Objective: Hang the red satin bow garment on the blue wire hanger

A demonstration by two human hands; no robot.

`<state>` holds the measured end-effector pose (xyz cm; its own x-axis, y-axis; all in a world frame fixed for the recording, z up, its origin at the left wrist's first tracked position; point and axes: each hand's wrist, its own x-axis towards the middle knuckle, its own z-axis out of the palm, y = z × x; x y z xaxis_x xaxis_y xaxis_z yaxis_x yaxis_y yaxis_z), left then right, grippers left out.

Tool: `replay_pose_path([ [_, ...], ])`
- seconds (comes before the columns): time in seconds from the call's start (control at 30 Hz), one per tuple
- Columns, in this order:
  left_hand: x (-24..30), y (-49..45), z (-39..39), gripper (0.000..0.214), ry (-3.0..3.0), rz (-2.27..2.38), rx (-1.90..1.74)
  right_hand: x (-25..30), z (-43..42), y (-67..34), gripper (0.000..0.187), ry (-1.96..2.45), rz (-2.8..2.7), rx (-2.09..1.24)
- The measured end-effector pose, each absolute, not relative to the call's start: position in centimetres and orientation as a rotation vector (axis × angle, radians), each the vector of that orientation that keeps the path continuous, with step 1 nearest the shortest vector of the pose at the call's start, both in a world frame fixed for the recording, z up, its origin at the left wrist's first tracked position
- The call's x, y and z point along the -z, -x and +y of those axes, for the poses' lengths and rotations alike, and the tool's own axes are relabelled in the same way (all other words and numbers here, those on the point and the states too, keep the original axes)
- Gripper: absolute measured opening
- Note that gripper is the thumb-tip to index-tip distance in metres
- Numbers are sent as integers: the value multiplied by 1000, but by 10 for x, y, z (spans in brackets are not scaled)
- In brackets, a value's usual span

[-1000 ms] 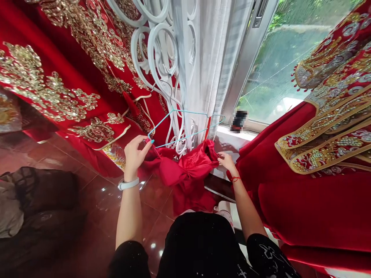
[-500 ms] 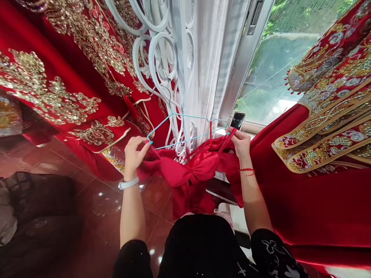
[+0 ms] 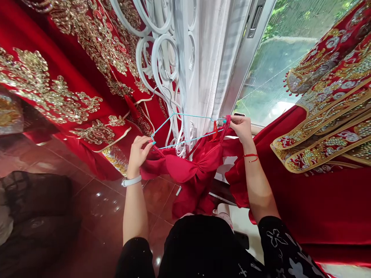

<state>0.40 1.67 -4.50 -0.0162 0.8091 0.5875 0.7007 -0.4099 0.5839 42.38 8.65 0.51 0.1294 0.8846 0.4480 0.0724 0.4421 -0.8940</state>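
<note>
A red dress (image 3: 179,168) with a gathered bodice hangs between my hands, its skirt dropping toward the floor. Thin light-blue wire makes up the hanger (image 3: 164,124) above it, whose hook meets the white scrollwork. My left hand (image 3: 138,155) is closed, thumb and finger pinching the left strap at the hanger's left corner. On the other side, the fingers of my right hand (image 3: 242,129) are closed on the gathered right strap (image 3: 225,129) beside the hanger's right end. A narrow red loop (image 3: 215,130) hangs over the wire close by.
White metal scrollwork (image 3: 154,58) stands ahead, beside a white curtain (image 3: 213,54) and a window (image 3: 278,69). Red garments with gold embroidery (image 3: 59,94) hang at left, more (image 3: 321,143) at right. A dark bag-like bundle (image 3: 37,216) lies at lower left.
My right hand has moved slightly up with the strap, which now bunches at its fingertips. My left hand and the dress have shifted a little right.
</note>
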Motion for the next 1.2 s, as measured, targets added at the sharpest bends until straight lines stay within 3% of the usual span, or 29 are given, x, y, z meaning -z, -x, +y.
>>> replay_pose_path([
  [0.2,50,-7,16,19,-2074,1606,-1453,-31,84,-417,29,969,-1637,-791],
  [0.4,53,-9,13,20,-2062,1592,-1463,-26,81,-407,15,1079,-1784,-534],
  [0.57,57,-5,11,22,-2065,1671,-1511,-26,72,-403,41,953,-1821,-347],
  [0.67,58,-6,12,24,-2065,1702,-1506,-18,58,-372,32,889,-1663,-246],
  [0.8,56,-12,12,32,-2044,1728,-1578,12,37,-293,32,760,-1769,-540],
  [0.97,85,-3,-13,89,-1505,1588,-2033,39,35,-200,49,749,-2131,-795],
  [1.03,110,3,-30,93,-1358,1512,-1931,42,40,-179,43,833,-2137,-839],
  [1.2,153,6,-59,68,-1202,1633,-1819,48,42,-158,21,994,-2065,-839],
])
